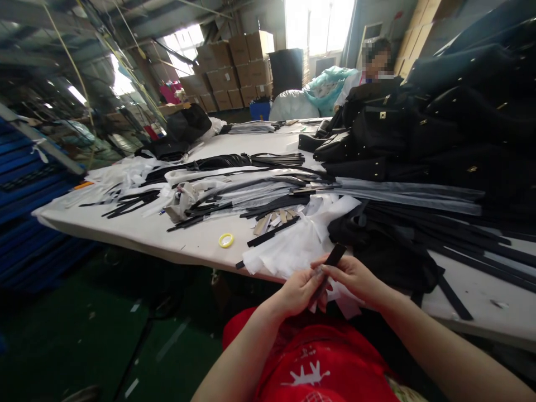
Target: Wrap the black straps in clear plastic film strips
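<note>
Both my hands meet at the front edge of the table around one short black strap [335,255]. My left hand [298,291] is closed on its lower part. The fingers of my right hand [349,274] pinch it higher up, with the strap's end poking out above them. Just beyond my hands lies crumpled white sheet material [288,251]. To the right of that is a heap of black fabric [387,251]. Part of the strap is hidden behind my fingers.
A yellow tape roll [226,240] lies near the table edge. Bundles of black strips [276,161] cover the table [138,231]. Black bags [389,131] are piled at the right. A person [374,64] is behind them. Cartons [234,67] stand at the back, blue stacked material [33,223] at left.
</note>
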Demonstrator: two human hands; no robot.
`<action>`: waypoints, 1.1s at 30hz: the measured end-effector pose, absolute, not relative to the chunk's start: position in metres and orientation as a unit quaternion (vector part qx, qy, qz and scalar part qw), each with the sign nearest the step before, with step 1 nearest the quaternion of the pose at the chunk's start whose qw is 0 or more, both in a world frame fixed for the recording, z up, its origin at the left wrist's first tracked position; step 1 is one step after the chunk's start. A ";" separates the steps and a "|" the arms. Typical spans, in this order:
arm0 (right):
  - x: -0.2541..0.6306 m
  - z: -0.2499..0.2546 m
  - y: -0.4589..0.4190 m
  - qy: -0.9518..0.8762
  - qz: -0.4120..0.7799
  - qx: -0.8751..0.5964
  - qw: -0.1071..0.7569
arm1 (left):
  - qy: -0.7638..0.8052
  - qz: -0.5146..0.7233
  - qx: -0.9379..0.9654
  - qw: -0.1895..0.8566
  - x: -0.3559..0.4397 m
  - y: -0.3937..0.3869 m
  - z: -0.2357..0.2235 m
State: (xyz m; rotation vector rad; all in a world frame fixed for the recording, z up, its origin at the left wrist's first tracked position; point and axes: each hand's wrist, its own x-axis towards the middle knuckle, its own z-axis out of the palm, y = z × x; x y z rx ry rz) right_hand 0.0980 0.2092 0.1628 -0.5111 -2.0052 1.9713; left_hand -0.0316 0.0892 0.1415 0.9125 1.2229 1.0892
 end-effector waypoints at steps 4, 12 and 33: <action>0.105 0.164 0.216 -0.667 0.708 -0.180 0.145 | 0.515 0.462 0.400 0.601 -0.027 0.085 0.139; 0.187 0.214 0.301 -0.468 0.611 -0.343 0.538 | 0.567 0.308 0.413 0.643 -0.040 0.058 0.127; 0.270 0.229 0.472 -0.458 0.314 -0.576 0.600 | 0.704 0.281 0.633 -0.156 -0.095 0.170 0.207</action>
